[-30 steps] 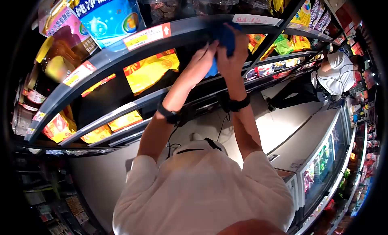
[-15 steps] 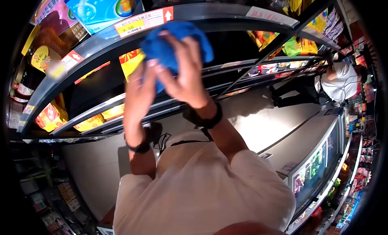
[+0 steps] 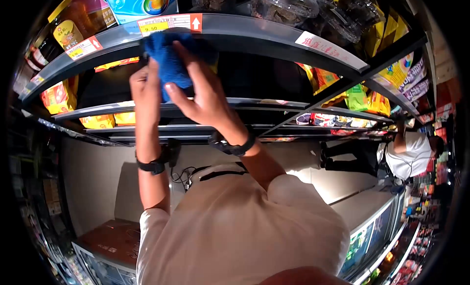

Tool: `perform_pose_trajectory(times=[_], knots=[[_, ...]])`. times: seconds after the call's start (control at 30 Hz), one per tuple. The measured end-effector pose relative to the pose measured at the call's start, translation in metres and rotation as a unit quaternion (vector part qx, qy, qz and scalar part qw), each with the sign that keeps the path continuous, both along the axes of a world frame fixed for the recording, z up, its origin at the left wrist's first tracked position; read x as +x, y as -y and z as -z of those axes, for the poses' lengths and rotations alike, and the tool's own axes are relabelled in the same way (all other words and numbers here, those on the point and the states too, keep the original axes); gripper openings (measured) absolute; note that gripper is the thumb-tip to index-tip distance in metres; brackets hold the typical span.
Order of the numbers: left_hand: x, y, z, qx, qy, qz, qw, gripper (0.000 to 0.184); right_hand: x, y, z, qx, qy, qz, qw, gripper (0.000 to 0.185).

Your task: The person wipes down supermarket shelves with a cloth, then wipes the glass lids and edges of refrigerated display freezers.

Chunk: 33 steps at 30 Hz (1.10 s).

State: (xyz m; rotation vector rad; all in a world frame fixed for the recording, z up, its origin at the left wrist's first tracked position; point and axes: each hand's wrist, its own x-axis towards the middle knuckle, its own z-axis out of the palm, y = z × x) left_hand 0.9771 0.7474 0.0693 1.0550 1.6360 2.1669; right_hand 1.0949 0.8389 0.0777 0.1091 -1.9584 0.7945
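Observation:
Both hands are at a bunched blue cloth (image 3: 169, 62) just below the front edge of an upper shelf (image 3: 235, 28). My left hand (image 3: 146, 89) grips the cloth's left side with its fingers curled. From the right, my right hand (image 3: 203, 94) holds the cloth between its fingers and a thumb set apart. The cloth hides some of the fingertips. Directly above it a price tag (image 3: 169, 24) reading 9.50 is fixed to the shelf edge.
Above the edge stand a blue packet (image 3: 139, 6), a bottle (image 3: 68, 33) and clear plastic tubs (image 3: 289, 3). Yellow-red bags (image 3: 59, 96) sit on lower shelves. To the right, a person in a white shirt (image 3: 409, 155) is at the shelving. A freezer cabinet (image 3: 369, 231) stands behind.
Both hands and the cloth have moved left along the shelf edge, to below the 9.50 tag. The cloth is more bunched between the hands. The view has shifted too.

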Motion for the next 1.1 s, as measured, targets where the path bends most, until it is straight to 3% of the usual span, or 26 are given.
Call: perform_pose_trajectory(times=[0.13,0.2,0.33,0.4,0.43,0.47,0.5,0.53,0.57,0.6,0.63,0.73,0.87,0.93,1.0,1.1], knots=[[0.072,-0.040,-0.016,-0.061,0.055,-0.032,0.996,0.045,0.052,-0.040,0.005,0.025,-0.011,0.055,0.998,0.062],[0.100,-0.068,-0.009,0.005,0.067,0.027,0.997,0.046,0.081,-0.062,0.008,0.067,-0.024,0.116,0.991,0.063],[0.152,-0.106,-0.025,-0.032,0.051,0.124,0.990,0.047,0.135,-0.095,0.011,0.031,-0.081,0.203,0.975,0.060],[0.180,-0.132,-0.026,-0.044,0.016,0.166,0.985,0.048,0.169,-0.101,0.009,-0.069,-0.062,0.248,0.964,0.062],[0.198,-0.135,-0.038,-0.091,0.004,0.181,0.979,0.046,0.188,-0.110,0.016,-0.068,-0.049,0.323,0.943,0.062],[0.217,-0.138,-0.044,-0.070,-0.081,0.177,0.978,0.046,0.206,-0.119,0.022,-0.065,-0.037,0.397,0.915,0.061],[0.229,-0.138,-0.051,-0.062,-0.199,0.155,0.966,0.043,0.222,-0.117,0.009,-0.173,-0.064,0.341,0.922,0.058],[0.238,-0.134,-0.060,-0.087,-0.240,0.205,0.945,0.036,0.236,-0.118,-0.006,-0.274,-0.094,0.280,0.915,0.055],[0.247,-0.131,-0.062,-0.066,-0.238,0.229,0.941,0.034,0.244,-0.128,-0.008,-0.294,-0.150,0.240,0.913,0.050],[0.254,-0.127,-0.061,-0.045,-0.235,0.253,0.937,0.033,0.252,-0.132,-0.014,-0.315,-0.133,0.211,0.916,0.052],[0.255,-0.124,-0.057,-0.039,-0.241,0.262,0.934,0.036,0.250,-0.143,-0.011,-0.377,-0.170,0.200,0.888,0.052],[0.238,-0.115,-0.042,-0.045,-0.202,0.257,0.944,0.038,0.232,-0.131,-0.006,-0.232,-0.072,0.278,0.929,0.053],[0.196,-0.085,-0.037,-0.067,-0.170,0.200,0.963,0.040,0.168,-0.112,0.007,-0.127,-0.093,0.347,0.925,0.056],[0.173,-0.071,-0.030,-0.041,-0.181,0.132,0.974,0.053,0.140,-0.098,-0.002,-0.113,-0.102,0.286,0.946,0.055],[0.157,-0.056,-0.025,0.041,-0.187,0.036,0.981,0.054,0.110,-0.075,-0.010,-0.016,-0.101,0.278,0.955,0.053],[0.118,-0.026,-0.002,-0.041,-0.269,-0.038,0.961,0.052,0.066,-0.045,-0.010,0.039,-0.106,0.204,0.973,0.045]])
